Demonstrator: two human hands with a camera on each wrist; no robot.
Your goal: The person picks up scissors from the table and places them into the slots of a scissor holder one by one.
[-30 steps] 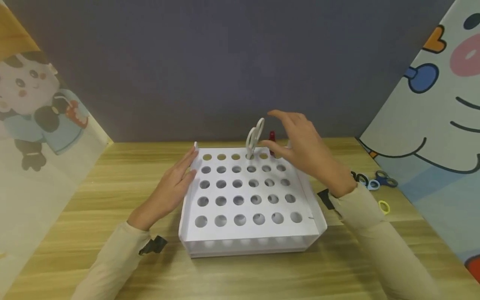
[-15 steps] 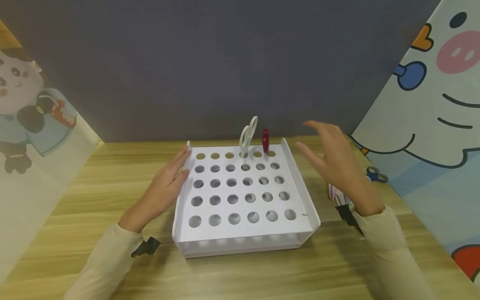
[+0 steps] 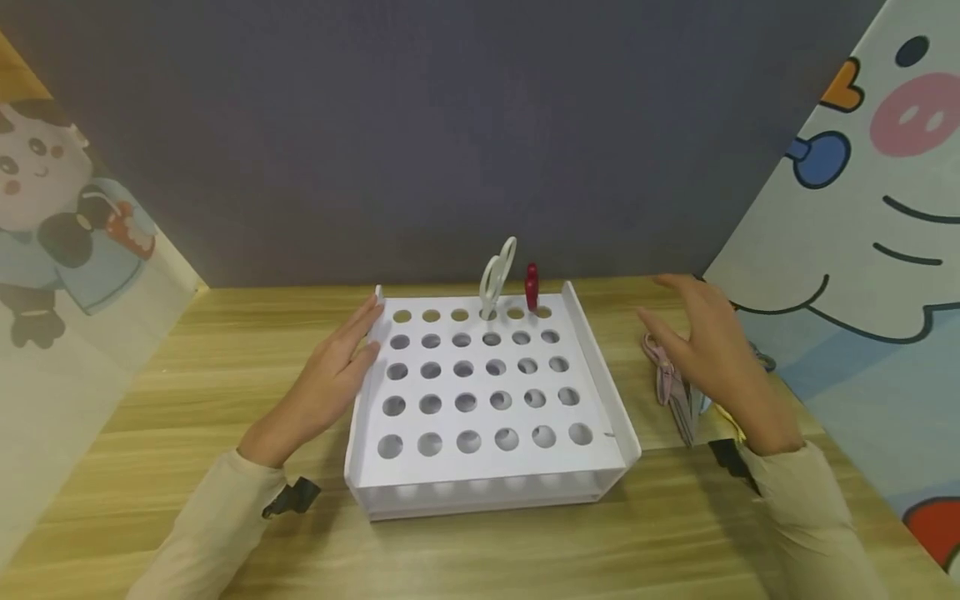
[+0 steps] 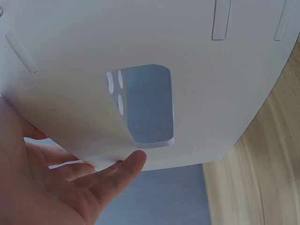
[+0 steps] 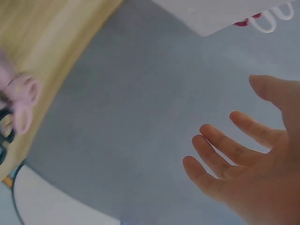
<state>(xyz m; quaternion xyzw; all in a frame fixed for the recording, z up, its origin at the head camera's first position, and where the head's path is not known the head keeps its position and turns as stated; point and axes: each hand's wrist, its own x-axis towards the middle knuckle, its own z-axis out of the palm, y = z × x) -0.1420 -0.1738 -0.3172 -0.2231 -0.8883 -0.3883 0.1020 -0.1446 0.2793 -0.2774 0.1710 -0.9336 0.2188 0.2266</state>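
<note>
A white rack (image 3: 480, 383) with rows of round holes stands on the table in the head view. White-handled scissors (image 3: 493, 279) are upright in a back-row hole, handles up. Red-handled scissors (image 3: 532, 287) stand in the hole at the back right. My left hand (image 3: 322, 383) rests on the rack's left side; the left wrist view shows its fingers against the side panel (image 4: 206, 93) beside a cut-out. My right hand (image 3: 720, 358) hovers with spread fingers and holds nothing. Pink scissors (image 3: 666, 375) lie below and left of it on the table.
Near the right hand lie more scissors, partly hidden by it; a yellow handle (image 3: 729, 421) shows beside the wrist. A grey panel (image 3: 450, 142) rises behind the wood-grain table (image 3: 247, 350). Cartoon-printed panels (image 3: 847, 233) flank both sides.
My right hand has moved right and slightly down, away from the white scissors and towards the loose scissors. My left hand stays on the rack. The head view has shifted slightly.
</note>
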